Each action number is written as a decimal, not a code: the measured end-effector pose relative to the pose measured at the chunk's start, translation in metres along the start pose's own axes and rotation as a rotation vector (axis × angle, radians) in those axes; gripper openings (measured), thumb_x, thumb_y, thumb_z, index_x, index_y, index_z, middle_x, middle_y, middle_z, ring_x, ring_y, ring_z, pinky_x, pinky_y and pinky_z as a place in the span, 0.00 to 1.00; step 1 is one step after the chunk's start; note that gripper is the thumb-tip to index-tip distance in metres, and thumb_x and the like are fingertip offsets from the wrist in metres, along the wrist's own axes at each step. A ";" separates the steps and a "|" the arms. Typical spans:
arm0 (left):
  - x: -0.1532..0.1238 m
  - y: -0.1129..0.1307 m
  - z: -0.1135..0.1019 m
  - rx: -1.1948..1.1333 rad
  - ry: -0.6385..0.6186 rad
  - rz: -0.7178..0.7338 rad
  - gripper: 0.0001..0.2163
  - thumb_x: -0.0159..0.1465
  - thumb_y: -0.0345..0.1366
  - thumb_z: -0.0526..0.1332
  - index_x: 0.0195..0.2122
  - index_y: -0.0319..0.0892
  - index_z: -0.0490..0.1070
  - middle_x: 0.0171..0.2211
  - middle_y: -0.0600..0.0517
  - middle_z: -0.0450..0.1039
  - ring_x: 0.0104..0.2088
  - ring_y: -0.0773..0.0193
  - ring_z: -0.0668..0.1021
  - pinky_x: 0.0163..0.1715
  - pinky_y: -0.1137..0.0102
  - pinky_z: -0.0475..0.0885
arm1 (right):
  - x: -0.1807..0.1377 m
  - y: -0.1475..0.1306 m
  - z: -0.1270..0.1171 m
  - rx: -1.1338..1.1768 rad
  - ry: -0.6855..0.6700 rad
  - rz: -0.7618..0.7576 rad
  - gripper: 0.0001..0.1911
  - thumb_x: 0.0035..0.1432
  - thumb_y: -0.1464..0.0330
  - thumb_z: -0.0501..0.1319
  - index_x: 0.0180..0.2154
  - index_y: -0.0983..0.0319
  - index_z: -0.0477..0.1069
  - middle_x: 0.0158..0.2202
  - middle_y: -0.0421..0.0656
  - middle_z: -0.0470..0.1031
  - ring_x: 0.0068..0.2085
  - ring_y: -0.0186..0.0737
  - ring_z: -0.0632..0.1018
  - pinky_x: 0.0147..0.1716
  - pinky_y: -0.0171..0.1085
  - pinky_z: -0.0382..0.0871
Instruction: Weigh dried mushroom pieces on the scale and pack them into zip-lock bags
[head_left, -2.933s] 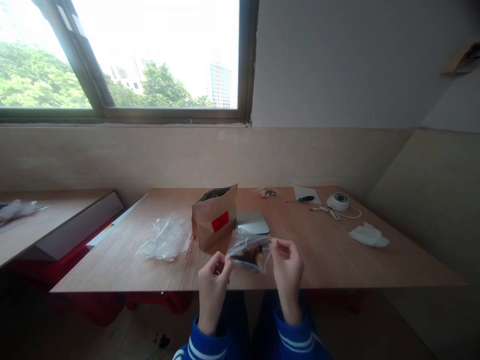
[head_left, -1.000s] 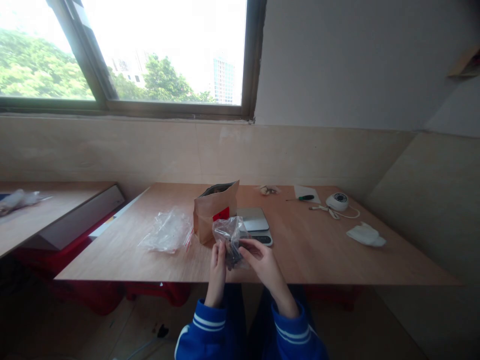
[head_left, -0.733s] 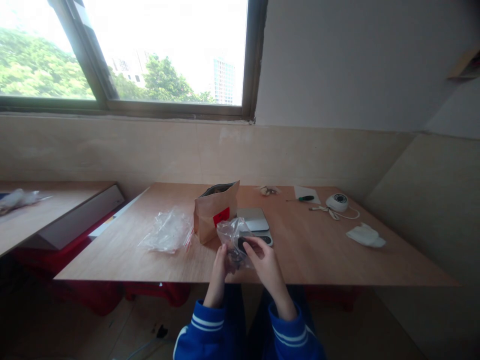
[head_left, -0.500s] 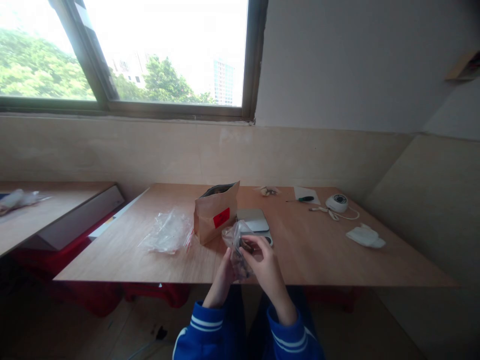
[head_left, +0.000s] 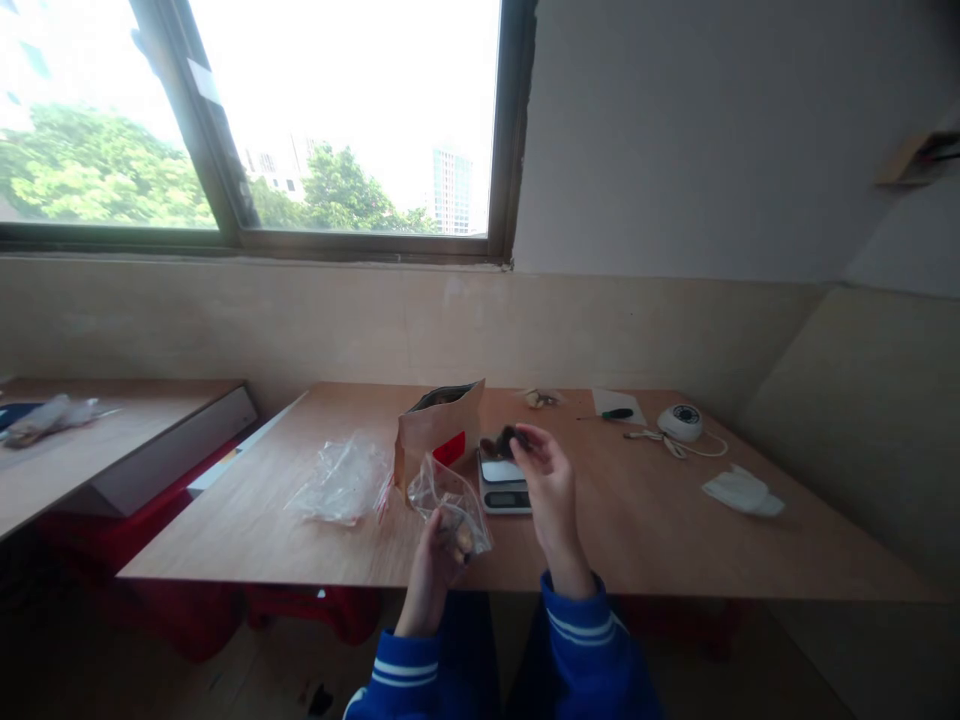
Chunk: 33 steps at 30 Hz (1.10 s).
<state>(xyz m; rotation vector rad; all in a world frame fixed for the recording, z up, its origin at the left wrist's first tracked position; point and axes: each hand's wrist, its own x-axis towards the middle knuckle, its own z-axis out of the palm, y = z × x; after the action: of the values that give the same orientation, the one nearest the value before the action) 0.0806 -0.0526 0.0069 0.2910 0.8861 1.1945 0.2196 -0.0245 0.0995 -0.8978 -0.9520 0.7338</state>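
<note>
My left hand (head_left: 435, 560) is closed on a clear plastic bag (head_left: 450, 490) that holds several brown pieces looking like dried mushrooms. Between the fingertips of my right hand (head_left: 551, 480) is a dark brown dried mushroom (head_left: 513, 438), above the kitchen scale (head_left: 507, 500). Another brown piece (head_left: 489, 449) shows just left of it; whether it rests on the scale I cannot tell. Behind the plastic bag stands an open kraft paper pouch (head_left: 420, 440) with a red label, its inside mostly hidden.
Flattened clear bags (head_left: 341, 480) lie on the wooden table (head_left: 240, 540) at left. Toward the back are a small bag of pale pieces (head_left: 538, 398), a green-handled screwdriver (head_left: 616, 414) on white paper and a dome camera (head_left: 679, 422) with its cable. A white crumpled item (head_left: 742, 492) lies at right.
My right hand has come out of the plastic bag with a dried mushroom and moved up over the scale. My left hand has shifted slightly left with the bag. The view has tilted slightly.
</note>
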 end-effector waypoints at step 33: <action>0.004 0.006 -0.015 -0.051 -0.016 0.020 0.16 0.58 0.43 0.62 0.44 0.40 0.73 0.36 0.48 0.79 0.34 0.60 0.80 0.32 0.70 0.72 | 0.080 0.016 0.045 -0.906 -0.545 -0.670 0.19 0.68 0.61 0.45 0.42 0.55 0.74 0.57 0.45 0.65 0.56 0.46 0.65 0.56 0.49 0.55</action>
<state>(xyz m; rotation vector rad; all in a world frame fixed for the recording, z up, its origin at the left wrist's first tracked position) 0.0657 -0.0503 -0.0005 0.2682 0.8394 1.2295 0.2093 0.0640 0.1272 -1.0558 -2.0273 -0.0966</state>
